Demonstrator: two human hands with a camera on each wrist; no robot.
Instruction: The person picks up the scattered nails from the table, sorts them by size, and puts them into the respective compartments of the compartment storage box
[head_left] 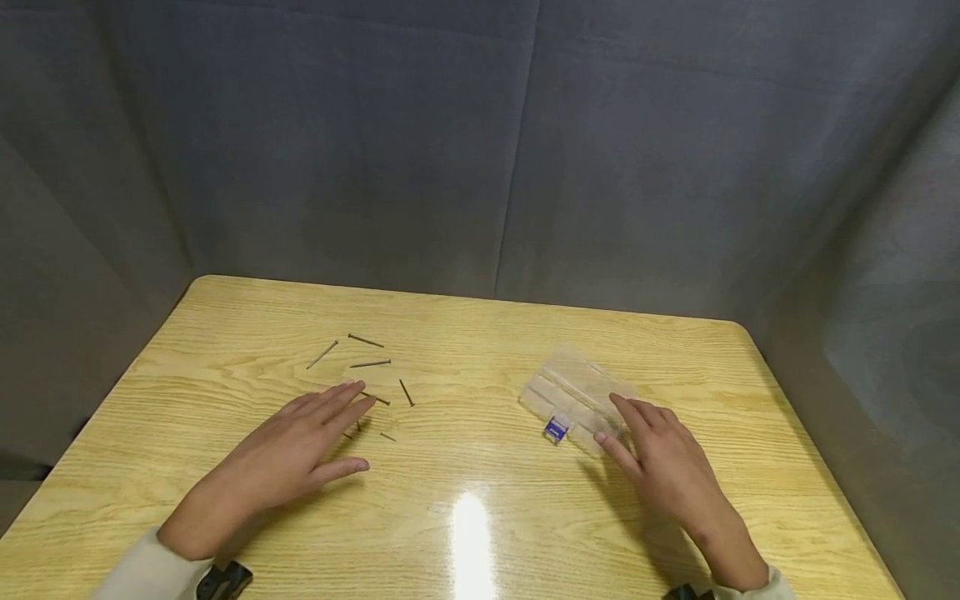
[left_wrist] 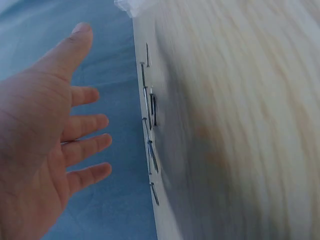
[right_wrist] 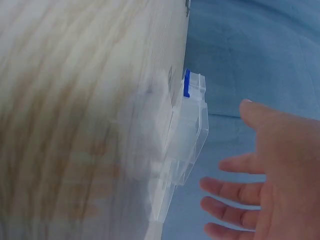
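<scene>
Several slim dark nails [head_left: 371, 363] lie scattered on the left half of the table, some partly hidden beneath my left hand [head_left: 300, 446]. That hand hovers over them with fingers extended and holds nothing; in the left wrist view it shows above the nails [left_wrist: 147, 107]. On the right lies a clear plastic box [head_left: 558, 379] with a blue latch [head_left: 556, 429] on its near side. My right hand [head_left: 663, 462] is held over the box's right end, fingers spread loosely and nothing in its grasp. The right wrist view shows the box [right_wrist: 187, 132] beside the fingers.
The wooden table [head_left: 465, 417] has a pale grain and a bright light reflection near its front. Dark grey cloth [head_left: 375, 150] hangs behind the table and along its sides. Between nails and box runs a stretch of bare wood.
</scene>
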